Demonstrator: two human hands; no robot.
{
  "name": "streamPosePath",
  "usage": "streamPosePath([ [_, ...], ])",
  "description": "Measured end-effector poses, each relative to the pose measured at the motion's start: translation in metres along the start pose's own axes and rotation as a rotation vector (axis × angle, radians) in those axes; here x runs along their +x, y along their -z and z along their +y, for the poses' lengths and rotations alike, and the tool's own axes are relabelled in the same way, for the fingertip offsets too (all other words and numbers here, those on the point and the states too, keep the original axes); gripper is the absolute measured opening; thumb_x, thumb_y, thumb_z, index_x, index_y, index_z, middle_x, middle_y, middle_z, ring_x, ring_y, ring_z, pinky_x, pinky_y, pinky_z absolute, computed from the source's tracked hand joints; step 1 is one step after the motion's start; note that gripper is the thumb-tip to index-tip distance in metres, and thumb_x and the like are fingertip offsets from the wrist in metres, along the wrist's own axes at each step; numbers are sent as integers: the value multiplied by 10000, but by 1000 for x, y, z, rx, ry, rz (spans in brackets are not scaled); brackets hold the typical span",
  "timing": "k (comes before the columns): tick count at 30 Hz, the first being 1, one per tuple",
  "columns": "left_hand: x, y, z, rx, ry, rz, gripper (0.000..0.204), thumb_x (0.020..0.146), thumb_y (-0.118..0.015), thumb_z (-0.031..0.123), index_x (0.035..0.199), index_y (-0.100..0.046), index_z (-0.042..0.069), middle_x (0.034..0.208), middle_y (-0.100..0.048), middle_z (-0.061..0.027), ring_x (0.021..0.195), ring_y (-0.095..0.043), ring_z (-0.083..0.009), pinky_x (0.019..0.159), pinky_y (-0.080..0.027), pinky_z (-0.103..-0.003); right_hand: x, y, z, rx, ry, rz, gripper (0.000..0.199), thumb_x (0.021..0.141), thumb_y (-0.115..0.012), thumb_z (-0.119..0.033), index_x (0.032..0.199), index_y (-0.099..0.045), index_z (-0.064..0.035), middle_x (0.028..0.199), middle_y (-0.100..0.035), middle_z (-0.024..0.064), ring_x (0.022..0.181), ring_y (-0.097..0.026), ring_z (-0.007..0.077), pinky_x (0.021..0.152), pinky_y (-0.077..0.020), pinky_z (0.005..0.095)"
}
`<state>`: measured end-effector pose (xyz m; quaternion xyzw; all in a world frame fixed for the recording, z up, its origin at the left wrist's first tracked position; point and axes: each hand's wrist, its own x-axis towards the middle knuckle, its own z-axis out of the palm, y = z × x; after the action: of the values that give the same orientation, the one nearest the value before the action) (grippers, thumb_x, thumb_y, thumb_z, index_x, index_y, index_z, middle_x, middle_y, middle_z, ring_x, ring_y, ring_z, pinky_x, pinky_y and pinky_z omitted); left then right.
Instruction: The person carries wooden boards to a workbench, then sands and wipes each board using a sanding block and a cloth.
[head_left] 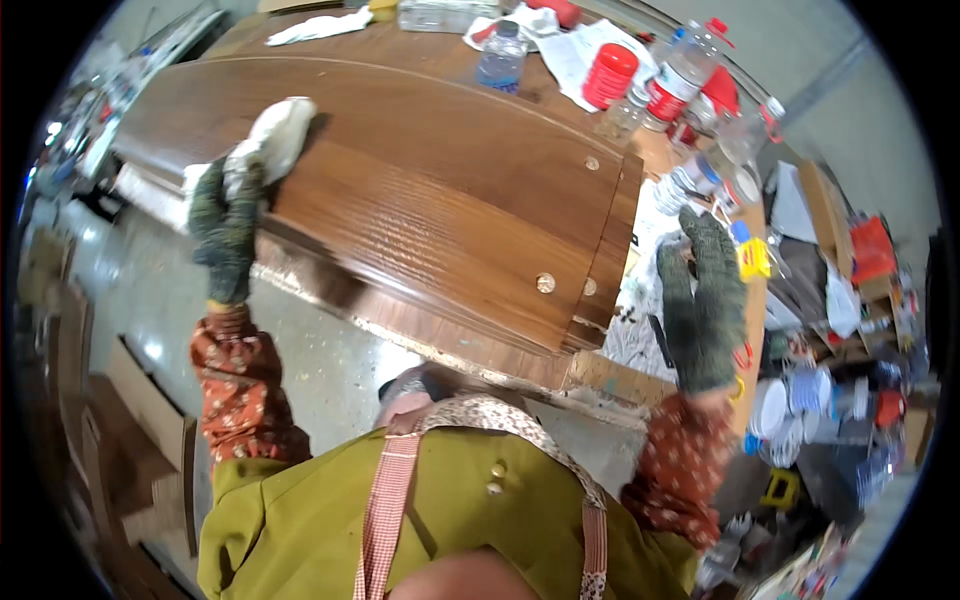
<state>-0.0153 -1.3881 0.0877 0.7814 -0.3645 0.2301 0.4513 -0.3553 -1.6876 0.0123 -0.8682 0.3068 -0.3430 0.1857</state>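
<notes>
One worktop carries one long brown wooden panel, which lies flat along the front edge, from the left end to just short of the right edge. Two gloved hands are at it: the left hand at the panel's front left, its grip closed around one bunched white cloth that touches the panel; the right hand by the worktop's right edge, over a stained white sheet, its grip released, fingers parted, with nothing visibly held. The likeliest trouble would be the panel sliding or tipping over the front edge if the left hand pressed hard there, since the right hand is not bracing it. Grit caught in the cloth could scratch the glossy face, and a rough glove dragged across it could mar it too. Towards the far right corner, a sweep of the right forearm could topple the crowded bottles, and a spill might run under the panel. Counted by size from there: at least four clear bottles, among them a red-capped bottle and a squat bottle near the far edge, with overlap hiding the exact number; one red tub; one small yellow container by the right edge; and three pale round spots near the panel's right end.
</notes>
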Motion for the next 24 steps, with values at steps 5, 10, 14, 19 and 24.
streamPosePath([
  [5, 25, -104, 145, 233, -177, -113, 253, 830, -647, 113, 1066, -623, 25, 954, -637, -119, 847, -606, -231, 787, -486, -336, 104, 117, -49, -345, 904, -371, 379, 829, -610, -140, 1186, -548, -29, 1152, -569, 175, 1058, -558, 242, 900, -449, 361],
  [10, -13, -188, 277, 279, -416, -203, 299, 787, -647, 173, 1061, -616, 58, 998, -622, -139, 923, -590, -313, 855, -459, -419, 139, 147, 1, -155, 1101, -426, 382, 849, -592, -164, 1199, -536, -20, 1151, -569, 183, 1079, -549, 256, 918, -437, 367],
  [14, -5, -267, 330, 176, -390, -381, 363, 753, -654, 247, 1072, -614, 79, 1027, -630, -127, 947, -598, -328, 859, -452, -450, 168, 175, 43, -30, 1182, -417, 388, 864, -577, -184, 1209, -525, -13, 1151, -570, 189, 1095, -542, 268, 933, -427, 372],
  [19, 42, -115, 133, 383, -174, -162, 316, 816, -633, 275, 1024, -623, 38, 944, -643, -164, 884, -604, -347, 800, -481, -392, 130, 144, -17, 106, 967, -298, 397, 884, -559, -208, 1221, -513, -4, 1151, -570, 197, 1116, -533, 283, 952, -415, 378],
  [24, 86, -27, 51, 592, 181, -78, 412, 890, -535, 411, 1082, -595, 51, 940, -652, -185, 895, -630, -329, 791, -482, -392, 163, 113, -26, 447, 460, -157, 408, 904, -541, -232, 1233, -500, 5, 1151, -570, 205, 1137, -524, 297, 970, -403, 384],
])
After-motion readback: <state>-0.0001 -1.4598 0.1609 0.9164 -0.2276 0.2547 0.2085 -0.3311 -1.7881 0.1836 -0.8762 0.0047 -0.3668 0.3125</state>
